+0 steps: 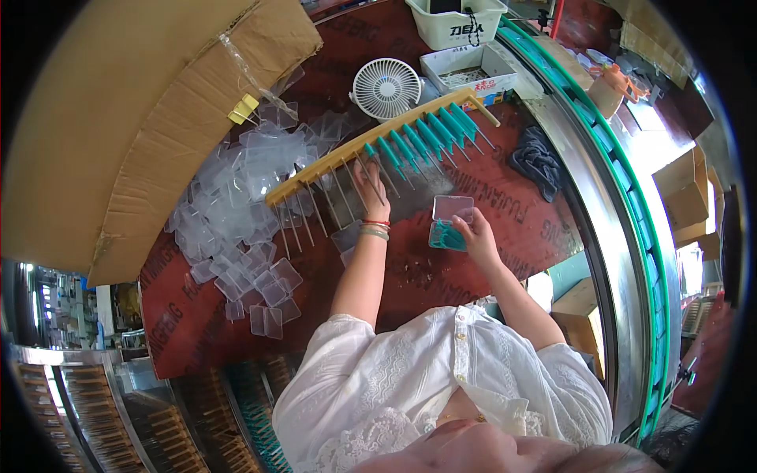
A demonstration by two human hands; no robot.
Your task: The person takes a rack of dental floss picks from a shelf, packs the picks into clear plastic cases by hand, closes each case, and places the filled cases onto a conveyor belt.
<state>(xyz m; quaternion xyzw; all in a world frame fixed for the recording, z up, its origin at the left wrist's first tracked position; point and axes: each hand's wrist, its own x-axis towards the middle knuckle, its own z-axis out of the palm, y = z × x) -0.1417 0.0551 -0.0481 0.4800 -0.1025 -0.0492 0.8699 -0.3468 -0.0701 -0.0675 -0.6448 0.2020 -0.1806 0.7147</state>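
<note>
My left hand reaches up among the metal rods of a long wooden rack, its fingers stretched out and partly hidden by the rods. Close to its fingertips is the end of a row of teal sleeve-like pieces on the rods. The rods at the left of the rack are bare. My right hand grips a small clear plastic box by its right side. The box's lid is folded open, and teal pieces lie in its lower half.
A heap of clear plastic boxes covers the table's left side beside a large cardboard box. Behind the rack stand a white fan, a white carton and a white tub. A dark cloth lies near a green-edged conveyor.
</note>
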